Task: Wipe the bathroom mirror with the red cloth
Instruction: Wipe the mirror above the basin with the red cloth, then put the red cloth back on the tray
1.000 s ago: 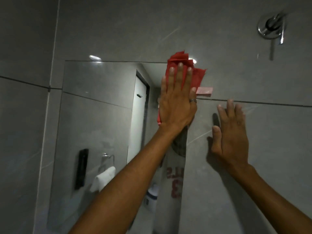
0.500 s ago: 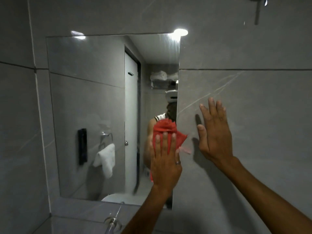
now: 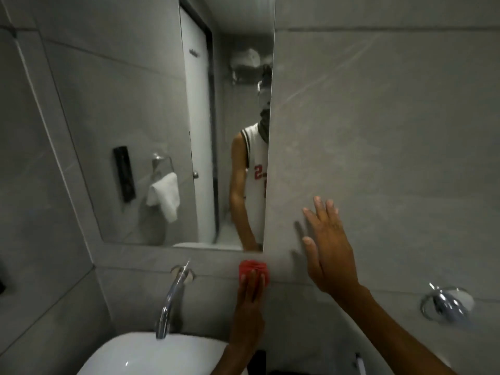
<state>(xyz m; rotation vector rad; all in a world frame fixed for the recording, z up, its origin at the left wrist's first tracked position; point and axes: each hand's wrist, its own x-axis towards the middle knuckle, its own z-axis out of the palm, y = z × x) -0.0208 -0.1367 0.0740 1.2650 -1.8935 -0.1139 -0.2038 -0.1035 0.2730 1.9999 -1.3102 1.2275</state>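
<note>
The bathroom mirror (image 3: 151,109) hangs on the grey tiled wall and fills the upper left of the head view. Its lower right corner is just above the red cloth (image 3: 253,269). My left hand (image 3: 249,307) presses the bunched red cloth flat against the tile below the mirror's bottom edge, fingers pointing up. My right hand (image 3: 328,244) rests flat on the wall tile to the right of the mirror, fingers spread, holding nothing. The mirror reflects a person in a white jersey, a door and a white towel.
A chrome tap (image 3: 173,296) sticks out of the wall above a white basin (image 3: 151,355), just left of my left arm. A chrome ring holder (image 3: 445,304) is fixed to the wall at the lower right. A side wall closes in on the left.
My left hand has swept the red cloth down from the mirror's top right corner, along its right edge, to the tile below it. The view has tilted down, showing tap and basin.
</note>
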